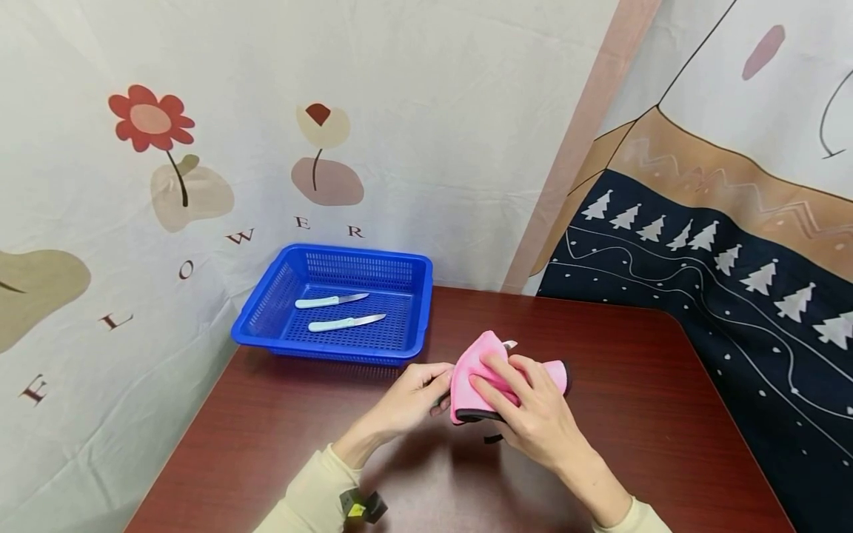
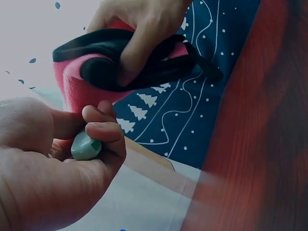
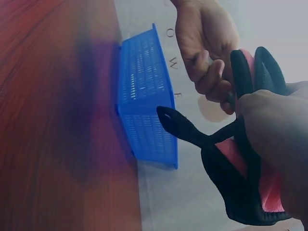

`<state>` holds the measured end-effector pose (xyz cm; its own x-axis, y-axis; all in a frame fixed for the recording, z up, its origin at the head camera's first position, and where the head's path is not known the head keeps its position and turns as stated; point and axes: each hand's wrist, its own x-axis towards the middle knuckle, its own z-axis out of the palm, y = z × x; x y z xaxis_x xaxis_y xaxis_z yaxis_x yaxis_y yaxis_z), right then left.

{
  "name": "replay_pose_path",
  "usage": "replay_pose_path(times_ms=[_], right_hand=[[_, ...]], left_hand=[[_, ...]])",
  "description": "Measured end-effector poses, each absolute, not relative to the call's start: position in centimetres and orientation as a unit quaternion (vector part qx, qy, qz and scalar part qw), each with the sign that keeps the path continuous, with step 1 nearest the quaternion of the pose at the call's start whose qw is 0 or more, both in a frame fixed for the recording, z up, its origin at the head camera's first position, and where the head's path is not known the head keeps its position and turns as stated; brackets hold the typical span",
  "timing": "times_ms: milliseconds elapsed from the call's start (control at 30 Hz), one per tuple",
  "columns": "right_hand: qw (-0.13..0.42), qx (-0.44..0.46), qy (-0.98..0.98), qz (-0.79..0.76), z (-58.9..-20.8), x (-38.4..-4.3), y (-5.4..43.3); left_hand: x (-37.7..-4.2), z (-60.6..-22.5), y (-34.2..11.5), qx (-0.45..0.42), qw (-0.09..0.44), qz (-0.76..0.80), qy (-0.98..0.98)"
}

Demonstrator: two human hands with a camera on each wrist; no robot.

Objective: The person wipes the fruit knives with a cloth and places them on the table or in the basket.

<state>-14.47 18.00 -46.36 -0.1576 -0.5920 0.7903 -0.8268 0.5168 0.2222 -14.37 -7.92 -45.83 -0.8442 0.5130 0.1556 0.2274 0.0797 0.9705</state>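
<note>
My left hand (image 1: 412, 401) grips a knife by its pale green handle (image 2: 85, 147), whose butt end shows between the curled fingers in the left wrist view. In my right hand (image 1: 538, 416) is a folded pink cloth (image 1: 474, 374) with black edging and a black loop (image 3: 180, 126). The cloth lies around the knife's blade and hides most of it. Only the blade tip (image 1: 509, 345) sticks out past the cloth's far side in the head view. Both hands are held above the table, close to each other.
A blue plastic basket (image 1: 333, 354) stands at the table's back left. Two knives with pale handles lie in it, one farther back (image 1: 326, 302) and one nearer (image 1: 343, 323). The brown table (image 1: 633, 414) meets a printed cloth backdrop (image 1: 433, 148) behind it.
</note>
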Motion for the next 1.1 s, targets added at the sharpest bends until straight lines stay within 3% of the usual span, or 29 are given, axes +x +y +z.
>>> replay_pose_path(times_ms=[1100], right_hand=[[0.449, 0.325, -0.818, 0.156, -46.3, -16.5, 22.7]], left_hand=[[-14.2, -45.8, -8.2, 0.232, 0.13, 0.632, 0.728]])
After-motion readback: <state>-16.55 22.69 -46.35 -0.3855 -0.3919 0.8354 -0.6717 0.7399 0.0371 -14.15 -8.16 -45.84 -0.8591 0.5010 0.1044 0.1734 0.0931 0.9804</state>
